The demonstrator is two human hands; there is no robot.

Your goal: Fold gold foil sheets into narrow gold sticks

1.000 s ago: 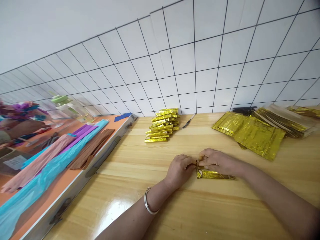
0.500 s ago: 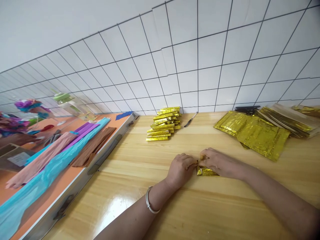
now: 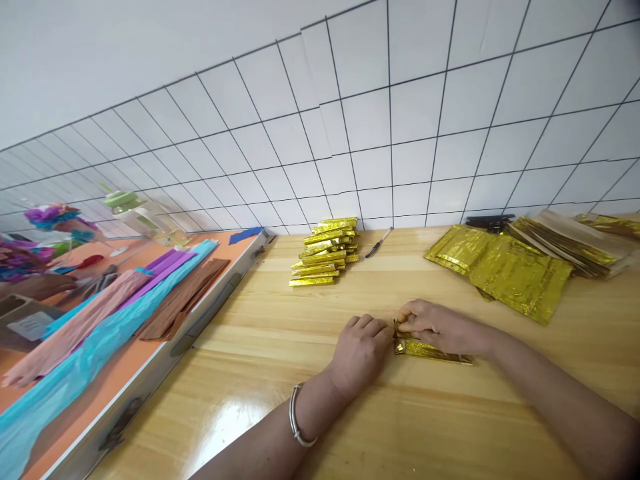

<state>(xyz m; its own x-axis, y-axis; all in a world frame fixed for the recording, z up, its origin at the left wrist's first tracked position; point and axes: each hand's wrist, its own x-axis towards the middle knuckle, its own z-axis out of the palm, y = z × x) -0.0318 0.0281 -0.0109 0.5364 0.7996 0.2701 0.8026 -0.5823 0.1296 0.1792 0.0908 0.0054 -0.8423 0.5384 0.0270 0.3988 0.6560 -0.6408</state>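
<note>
A narrow folded strip of shiny gold foil paper (image 3: 434, 351) lies on the wooden table in front of me. My left hand (image 3: 362, 350), a silver bangle at its wrist, is closed at the strip's left end, fingertips pressed on its edge. Over the upper side of the same strip, my right hand (image 3: 434, 325) has thumb and fingers pinched together on the foil. Its fingers hide part of the fold. Beyond my hands stands a stack of similar folded gold strips (image 3: 327, 250).
Gold foil sheets (image 3: 523, 277) lie at the right, beside more layered sheets (image 3: 565, 243). A pen (image 3: 379, 244) rests near the tiled wall. To the left, an orange table (image 3: 125, 360) bears coloured crepe paper (image 3: 107, 333), a bottle (image 3: 145, 217) and a box (image 3: 25, 323).
My right hand has shifted slightly up along the strip, so more of the foil's right end shows. My left hand stays at the left end. The view has moved a little.
</note>
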